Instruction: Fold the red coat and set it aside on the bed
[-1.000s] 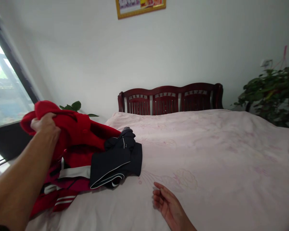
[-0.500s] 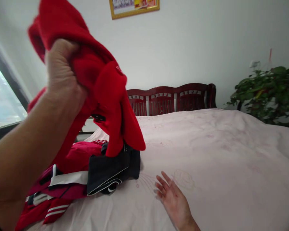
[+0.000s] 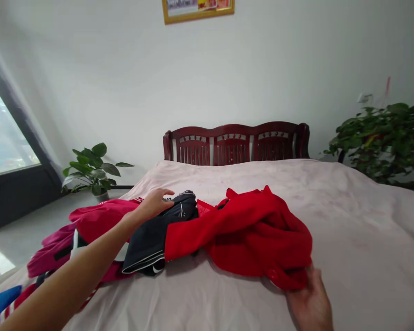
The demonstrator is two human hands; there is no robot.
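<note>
A red coat (image 3: 255, 234) with a button and long sleeve lies bunched on the bed. My right hand (image 3: 312, 299) is at its lower right corner, holding the edge; the fingers are partly hidden by the cloth. My left hand (image 3: 158, 202) is open, fingers stretched out over a folded dark navy garment (image 3: 148, 241) with white piping. One sleeve of the coat overlaps that garment's right side. Left of it, beneath my left forearm, lie a pinkish-red garment (image 3: 100, 216) and a magenta one (image 3: 53, 250).
The clothes rest on a bed with a pale pink sheet (image 3: 359, 257). A dark red wooden headboard (image 3: 231, 145) stands against the wall. Potted plants grow at left (image 3: 93, 170) and right (image 3: 386, 142). A blue cloth (image 3: 2, 301) shows at lower left.
The red coat has come down from my raised left hand onto the bed at right. My left hand has let go of it; my right hand has moved right to its edge.
</note>
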